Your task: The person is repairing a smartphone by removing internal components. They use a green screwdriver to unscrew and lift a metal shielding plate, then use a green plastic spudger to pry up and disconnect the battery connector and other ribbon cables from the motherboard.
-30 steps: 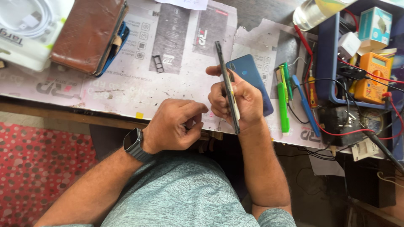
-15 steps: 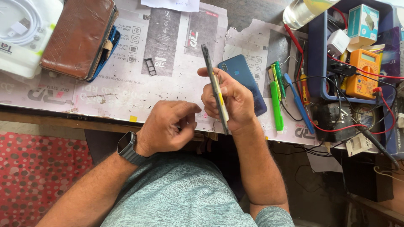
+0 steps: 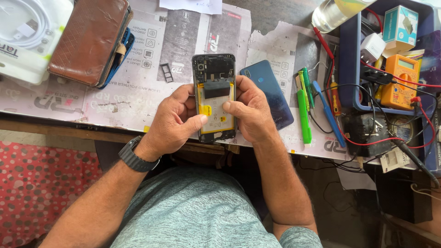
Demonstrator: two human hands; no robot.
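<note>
Opened phone sits back-side up above the counter edge, just left of the blue back cover. Your left hand and right hand grip it — thumbs on the yellow battery. Press evenly, lightly — support both edges.

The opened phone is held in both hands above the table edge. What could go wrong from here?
The opened phone sits over the table edge, held by the left hand and right hand; a slip could drop it. Both thumbs press on the exposed battery, which could be damaged. The small tray lies loose and might get lost.
</note>
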